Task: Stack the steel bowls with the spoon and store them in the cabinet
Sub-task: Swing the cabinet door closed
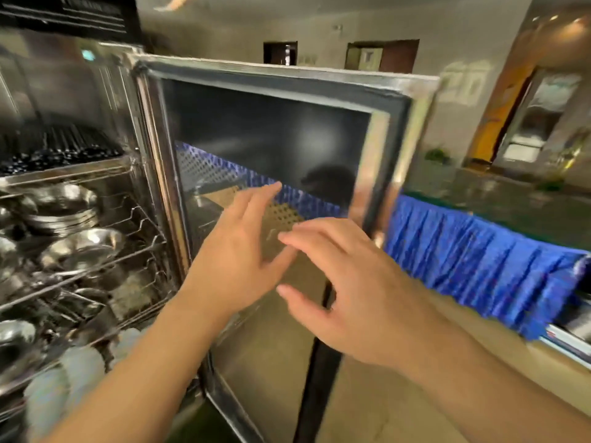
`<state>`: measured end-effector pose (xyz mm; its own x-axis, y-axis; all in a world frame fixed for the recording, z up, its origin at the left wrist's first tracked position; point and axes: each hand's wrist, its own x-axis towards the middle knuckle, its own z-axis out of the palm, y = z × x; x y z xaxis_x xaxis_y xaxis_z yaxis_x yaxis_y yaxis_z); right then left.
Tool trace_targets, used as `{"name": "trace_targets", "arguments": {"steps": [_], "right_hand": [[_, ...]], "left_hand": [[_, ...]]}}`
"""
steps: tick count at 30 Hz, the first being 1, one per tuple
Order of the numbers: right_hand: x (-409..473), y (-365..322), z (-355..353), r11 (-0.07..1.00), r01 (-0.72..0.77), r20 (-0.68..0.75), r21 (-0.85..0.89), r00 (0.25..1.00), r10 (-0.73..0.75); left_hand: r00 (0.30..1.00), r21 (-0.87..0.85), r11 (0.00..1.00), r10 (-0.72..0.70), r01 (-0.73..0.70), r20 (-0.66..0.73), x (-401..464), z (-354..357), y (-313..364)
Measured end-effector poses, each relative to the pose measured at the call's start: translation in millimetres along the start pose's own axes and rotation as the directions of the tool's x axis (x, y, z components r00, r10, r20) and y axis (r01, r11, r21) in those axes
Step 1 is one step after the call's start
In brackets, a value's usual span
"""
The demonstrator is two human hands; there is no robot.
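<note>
Head view is pretty motion-blurred, but the biggest thing here is the cabinet (64,129), a steel unit with its glass-paned door (275,148) swung wide open toward the camera, dark glass inside a shiny metal frame. Off to the right there's a worktop (499,206) with a pleated blue skirt (473,260) hanging along its edge. Inside the cabinet, wire shelves (105,260) hold the steel bowls (64,206), shiny and rounded, nested in stacks on the left side at a few levels. Can't pick out a spoon in there, too blurry. Both hands are empty with fingers spread: left hand (236,251) flat up by the door's glass, right hand (348,289) just beside it, whether either touches the pane I can't tell.
</note>
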<state>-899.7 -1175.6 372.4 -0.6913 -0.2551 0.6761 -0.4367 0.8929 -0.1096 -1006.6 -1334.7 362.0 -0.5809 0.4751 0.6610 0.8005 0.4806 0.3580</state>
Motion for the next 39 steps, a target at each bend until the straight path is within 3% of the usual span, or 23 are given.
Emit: {"name": "trace_targets", "arguments": {"steps": [3,9,15,22,30,39], "right_hand": [[-34,14,-35,0.999,0.023,-0.025,0.041,0.999,-0.022],[-59,64,-58,0.989,-0.101,-0.034,0.105,0.994,0.105],[-57,112,-44,0.947,-0.311,0.057,0.079,0.950,0.307],[-44,129,-12,0.929,-0.366,0.140,0.047,0.924,0.357],[-40,116,14,0.901,-0.390,0.082,0.191,0.921,0.381],[-42,42,38,0.888,-0.238,0.174,0.392,0.968,0.183]], "left_hand": [[1.000,-0.008,1.000,-0.006,0.006,-0.024,-11,16,56],[0.992,-0.023,0.997,-0.072,0.070,-0.104,-12,40,111],[0.937,0.026,0.958,-0.274,0.286,-0.219,13,59,130],[0.900,-0.027,0.930,-0.363,0.368,-0.239,13,60,132],[0.913,-0.006,0.939,-0.337,0.345,-0.228,-19,30,118],[0.858,-0.047,0.907,-0.412,0.419,-0.306,-81,-40,105]]}}
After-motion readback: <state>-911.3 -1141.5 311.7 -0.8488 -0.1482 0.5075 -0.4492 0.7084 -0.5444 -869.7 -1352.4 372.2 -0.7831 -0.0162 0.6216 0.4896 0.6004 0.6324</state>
